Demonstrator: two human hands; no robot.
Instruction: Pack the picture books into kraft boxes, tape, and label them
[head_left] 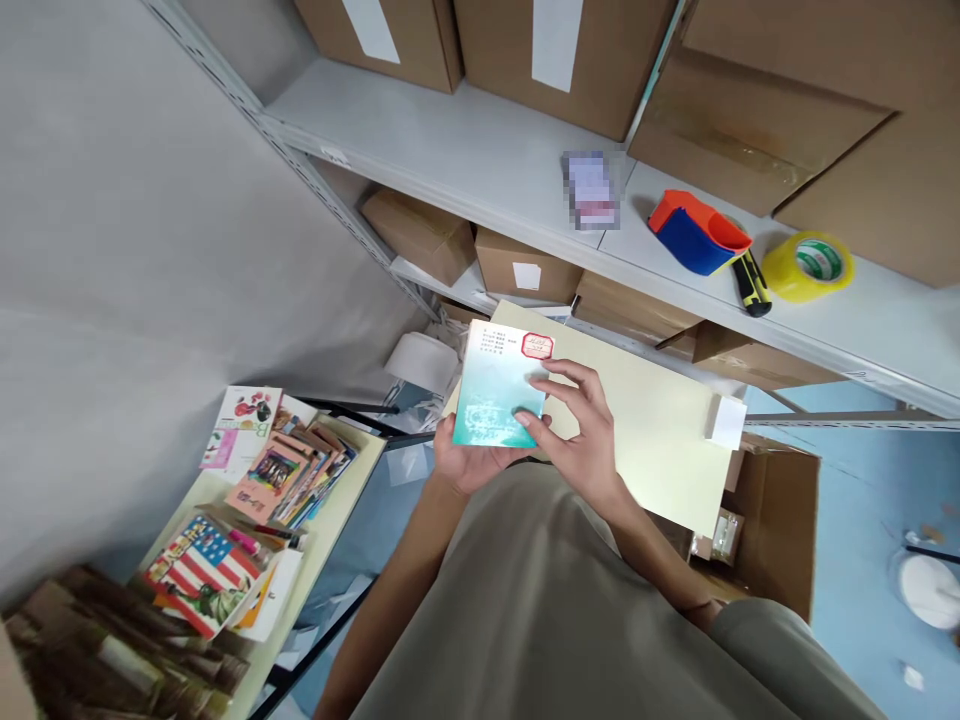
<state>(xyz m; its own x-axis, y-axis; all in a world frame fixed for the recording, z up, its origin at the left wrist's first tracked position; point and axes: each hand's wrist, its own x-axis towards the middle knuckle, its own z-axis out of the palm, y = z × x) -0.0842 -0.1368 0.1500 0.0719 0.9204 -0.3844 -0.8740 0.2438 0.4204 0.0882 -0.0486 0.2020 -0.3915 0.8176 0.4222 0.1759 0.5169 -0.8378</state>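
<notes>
Up close in the head view, a small teal book [496, 395] sat between both hands in front of the person's chest. The left hand [476, 462] cupped it from beneath at its near edge, fingers clenched on the lower corner. The right hand [581, 430] grasped its right side, fingertips [525, 418] pressed on the cover. A red-bordered stamp label [537, 346] marked the book's far right corner, beside lines of small print too fine to read. Behind the book lay a pale yellow board [645, 410]. On the shelf [480, 150] above stood a roll of yellow tape [816, 265] with green lettering, unreadable. On the desk [330, 530] at left lay a stars-and-stripes book [202, 575]
</notes>
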